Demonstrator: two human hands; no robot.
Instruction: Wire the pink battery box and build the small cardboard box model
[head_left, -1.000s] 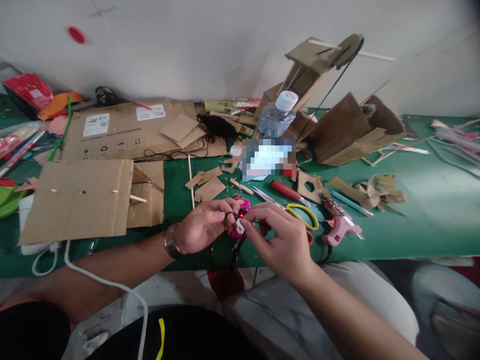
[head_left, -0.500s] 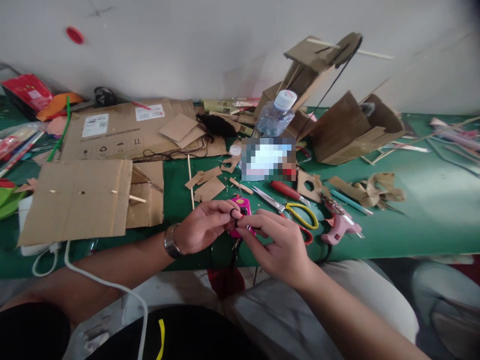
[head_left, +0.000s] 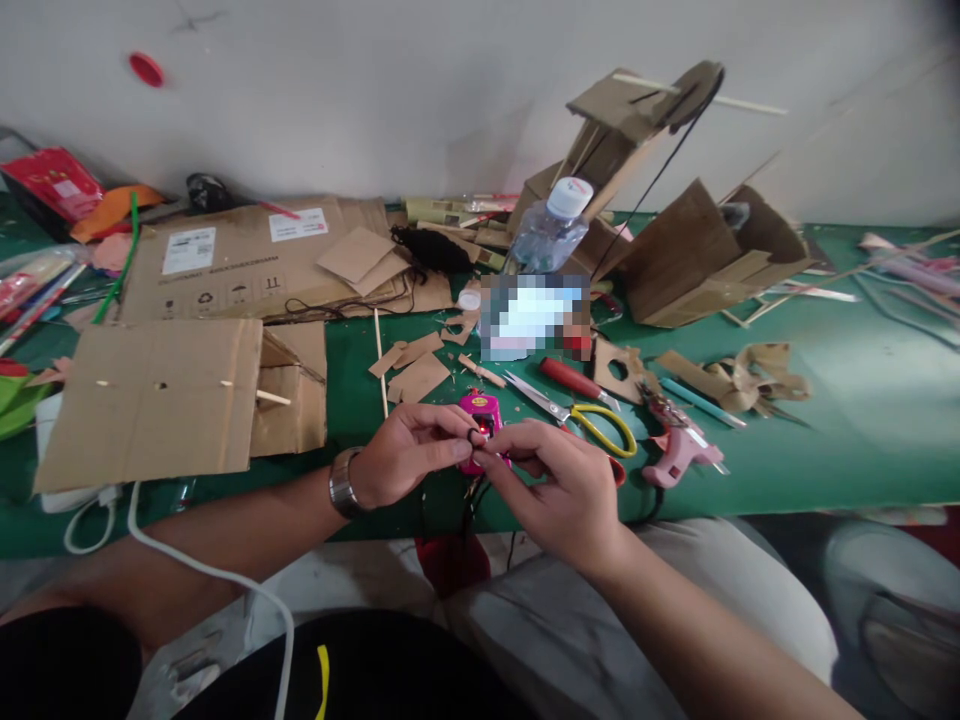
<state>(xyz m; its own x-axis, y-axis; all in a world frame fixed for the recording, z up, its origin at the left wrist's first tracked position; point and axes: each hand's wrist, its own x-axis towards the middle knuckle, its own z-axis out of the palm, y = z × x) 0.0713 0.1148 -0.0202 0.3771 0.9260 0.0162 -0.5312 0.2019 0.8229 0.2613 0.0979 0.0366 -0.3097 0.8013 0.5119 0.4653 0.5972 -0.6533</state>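
Fingertips of my left hand and my right hand meet at the front of the table. Both are pinched on a thin black cord, which curls in a small loop between them; its strands hang down below the fingers. Just behind them lies a small bright pink case with a yellow label, partly hidden by my hands. A red glow shows on it. Right of my hands are scissors with yellow and red handles and a red-handled cutter.
A pink glue gun lies to the right. Behind stand a plastic bottle and a cardboard crane-like model beside an open cardboard box. At left are a cardboard piece with sticks and a flattened carton.
My fingertips have shifted slightly and the cord loop has become smaller between them. More of the pink case shows, including a red glow.
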